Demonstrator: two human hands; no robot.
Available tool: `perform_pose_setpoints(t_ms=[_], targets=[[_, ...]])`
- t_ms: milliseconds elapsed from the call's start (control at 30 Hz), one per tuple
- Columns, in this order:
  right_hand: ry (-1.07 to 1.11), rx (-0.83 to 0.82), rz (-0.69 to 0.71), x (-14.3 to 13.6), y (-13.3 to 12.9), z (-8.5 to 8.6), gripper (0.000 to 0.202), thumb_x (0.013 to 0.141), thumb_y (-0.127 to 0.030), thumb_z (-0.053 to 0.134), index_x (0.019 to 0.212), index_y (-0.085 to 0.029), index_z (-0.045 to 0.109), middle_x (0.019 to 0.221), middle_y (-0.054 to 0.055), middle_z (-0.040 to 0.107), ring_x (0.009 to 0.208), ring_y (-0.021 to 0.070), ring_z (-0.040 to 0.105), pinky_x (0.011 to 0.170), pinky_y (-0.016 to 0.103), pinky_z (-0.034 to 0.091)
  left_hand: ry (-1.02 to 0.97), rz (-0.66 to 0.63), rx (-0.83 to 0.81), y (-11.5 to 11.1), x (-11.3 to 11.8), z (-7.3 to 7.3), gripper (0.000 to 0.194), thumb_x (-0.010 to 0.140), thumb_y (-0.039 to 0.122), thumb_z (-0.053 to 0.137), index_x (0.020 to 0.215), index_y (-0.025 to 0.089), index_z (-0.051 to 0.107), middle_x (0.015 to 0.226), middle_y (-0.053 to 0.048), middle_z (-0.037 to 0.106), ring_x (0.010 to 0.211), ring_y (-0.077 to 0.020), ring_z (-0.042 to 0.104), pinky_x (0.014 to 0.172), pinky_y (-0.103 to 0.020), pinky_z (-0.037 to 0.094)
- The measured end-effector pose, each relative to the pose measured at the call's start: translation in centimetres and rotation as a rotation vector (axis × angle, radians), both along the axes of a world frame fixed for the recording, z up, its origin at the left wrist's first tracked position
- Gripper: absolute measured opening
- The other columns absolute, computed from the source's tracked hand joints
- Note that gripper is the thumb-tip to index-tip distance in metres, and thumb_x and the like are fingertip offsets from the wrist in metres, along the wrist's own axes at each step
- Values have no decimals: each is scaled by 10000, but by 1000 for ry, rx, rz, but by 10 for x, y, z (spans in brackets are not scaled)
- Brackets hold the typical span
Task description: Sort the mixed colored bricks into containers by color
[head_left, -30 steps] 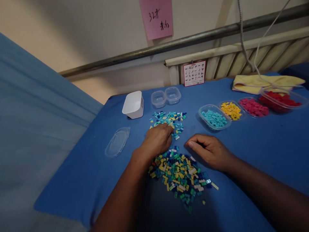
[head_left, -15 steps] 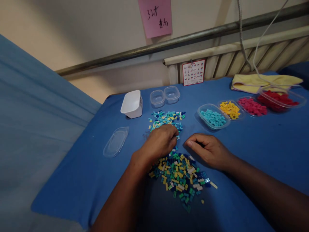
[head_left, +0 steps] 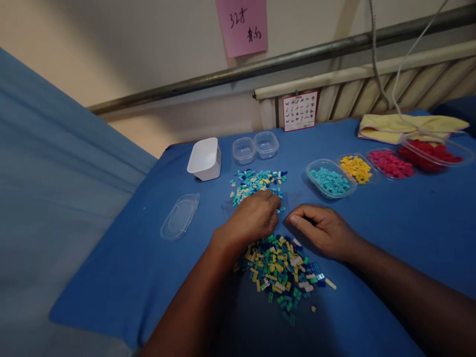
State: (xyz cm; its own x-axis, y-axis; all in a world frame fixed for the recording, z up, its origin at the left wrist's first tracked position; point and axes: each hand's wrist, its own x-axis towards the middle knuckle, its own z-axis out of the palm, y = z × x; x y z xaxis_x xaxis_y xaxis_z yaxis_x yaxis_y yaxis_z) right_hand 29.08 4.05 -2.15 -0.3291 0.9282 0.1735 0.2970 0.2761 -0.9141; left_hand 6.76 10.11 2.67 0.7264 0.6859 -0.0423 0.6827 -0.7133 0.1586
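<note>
My left hand is closed, palm down, at the near edge of a spread of small blue, turquoise and pale yellow toy bricks. Its fingertips are tucked from sight, and what they hold cannot be made out. To its right, my right hand rests on its side on the blue cloth with fingers curled and thumb against the index finger. Anything inside that curl is hidden. Below both hands lies a larger heap of mixed toy bricks in yellow, green, blue and white.
Clear tubs of turquoise bricks, yellow bricks, pink bricks and red bricks line the right. A white tub, two small clear tubs and a clear lid lie left. A yellow cloth lies behind.
My left hand has shifted slightly right, closer to my right hand. My right hand stays in nearly the same place and pose.
</note>
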Motion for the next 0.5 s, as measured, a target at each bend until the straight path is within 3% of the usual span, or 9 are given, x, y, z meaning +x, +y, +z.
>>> perform_pose_setpoints(t_ms=[267, 500], targets=[[-4, -1, 0, 1, 1, -2, 324, 1110, -429, 580, 937, -223, 761, 783, -9, 675, 715, 162, 602, 681, 307, 476, -15, -3, 3, 4, 2, -2, 126, 977, 204, 553, 982, 181, 676, 1017, -100, 698, 955, -262, 652, 837, -377, 521], [6, -16, -5, 0, 0, -1, 310, 1102, -428, 586, 938, -229, 758, 779, 0, 677, 725, 178, 608, 679, 314, 482, -229, 130, -146, 10, -4, -3, 213, 1002, 184, 533, 1051, 189, 740, 1056, -76, 750, 968, -226, 683, 889, -345, 522]])
